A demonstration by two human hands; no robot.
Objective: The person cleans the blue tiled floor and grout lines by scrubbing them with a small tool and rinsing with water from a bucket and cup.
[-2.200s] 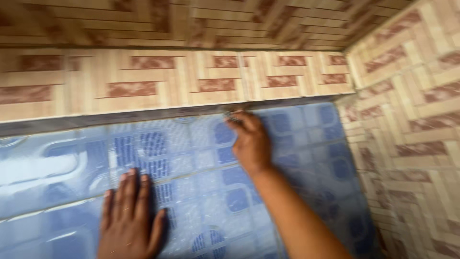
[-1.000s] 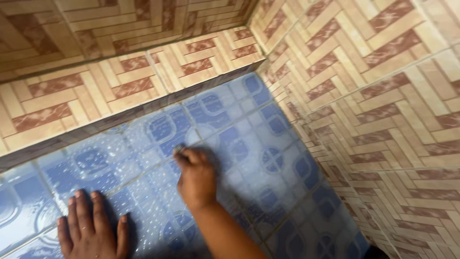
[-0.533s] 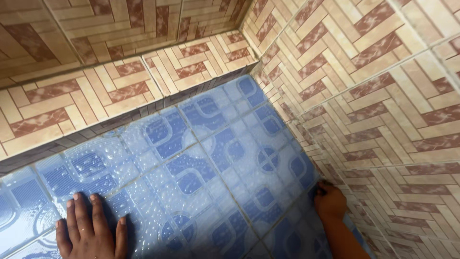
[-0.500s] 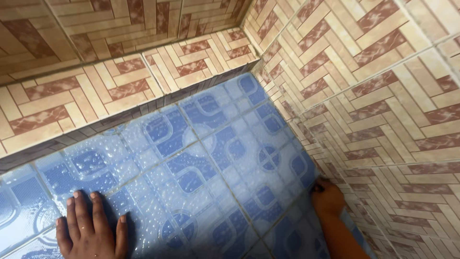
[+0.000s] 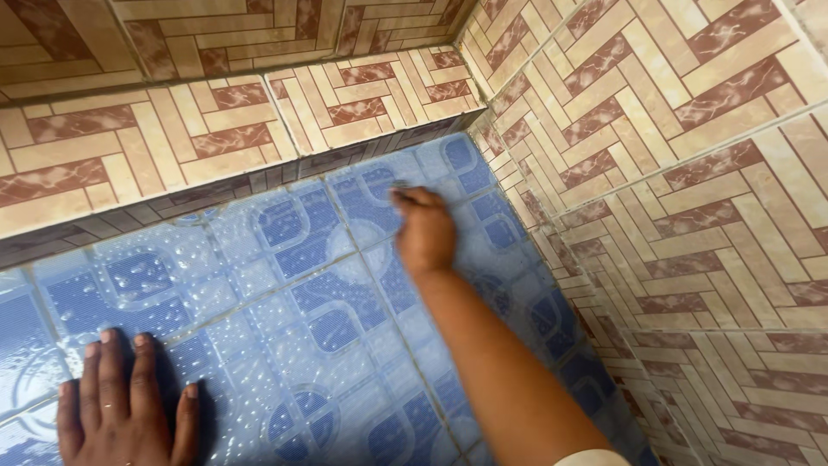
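The right hand (image 5: 424, 231) is pressing on the wet blue floor tiles (image 5: 285, 285) near the far right corner, fingers clenched, whether around something I cannot tell; the left hand (image 5: 121, 406) is lying flat at the near left edge, fingers released; patterned brown wall tiles (image 5: 690, 173) are bordering the floor.

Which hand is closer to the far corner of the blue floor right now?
Right. The right hand is out on the blue floor near the far corner where the walls meet. The left hand lies flat at the near left, much farther from it.
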